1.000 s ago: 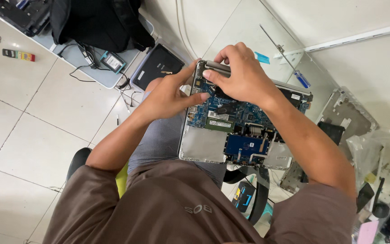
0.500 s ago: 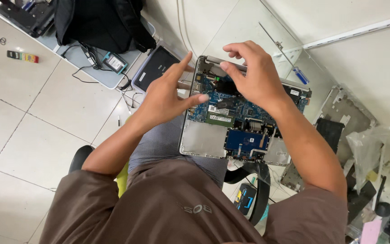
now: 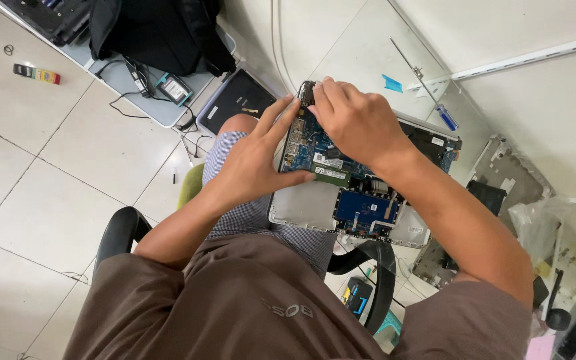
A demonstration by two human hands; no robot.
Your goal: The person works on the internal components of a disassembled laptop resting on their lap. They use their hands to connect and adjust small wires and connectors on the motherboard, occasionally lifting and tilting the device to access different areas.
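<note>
Starting left: black bag [image 3: 161,30] and cables lie on the floor tiles, out of the way. Left hand [image 3: 255,163], fingers spread wide, presses flat on the opened laptop chassis [image 3: 301,210] resting on the lap, likely to steady it. Right hand [image 3: 358,123] is curled, fingertips pinching a small part at the blue board's [image 3: 368,207] top edge. Blue-handled screwdriver [image 3: 447,118] lies on the desk, near.

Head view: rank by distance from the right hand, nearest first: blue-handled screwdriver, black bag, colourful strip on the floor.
From the right hand, at the open laptop's top edge:
1. Screwdriver, on the white surface at picture right.
2. Black bag, top left on the grey board.
3. Colourful strip, far left on the floor tiles.
</note>
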